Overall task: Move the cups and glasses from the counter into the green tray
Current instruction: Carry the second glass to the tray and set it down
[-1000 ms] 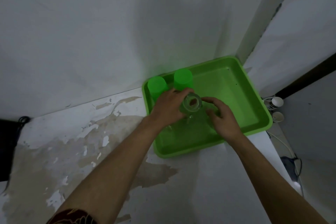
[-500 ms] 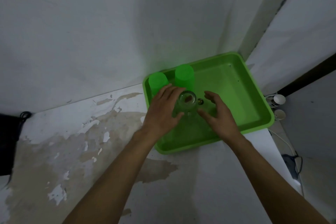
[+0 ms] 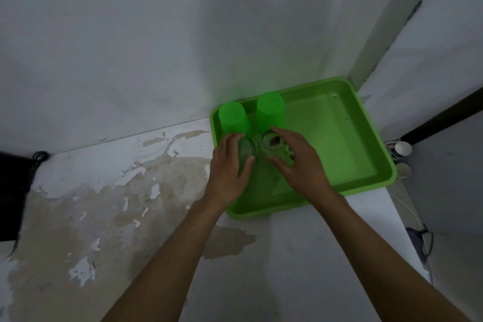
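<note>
Hands both over the left part of the green tray (image 3: 339, 138), which sits on the counter (image 3: 104, 191) in the corner against the wall. Your left hand (image 3: 230, 167) wraps a clear glass (image 3: 246, 148); fingers curl over its far side, thumb on the near side, so that grip is closed on the glass. Your right hand (image 3: 298, 162) cups a second clear glass (image 3: 273, 141), index finger reaching past its far rim, thumb near side; grip looks loosely closed around it, though how firm the contact is you can't tell, since the glass is see-through and dim. Both glasses stand mouth-down or mouth-up, cannot tell which; they sit just beside each other inside the tray. Two green cups, left one (image 3: 233, 117) and right one (image 3: 270, 110), stand upside down along the tray's far-left edge, just behind the glasses, close together but apart. Tray's right half is bare green floor. Counter surface is white with peeling, stained patches left of the tray. Two small white cups (image 3: 403, 148) sit off the counter's right edge, below tray level, beside some cables (image 3: 418, 238).
</note>
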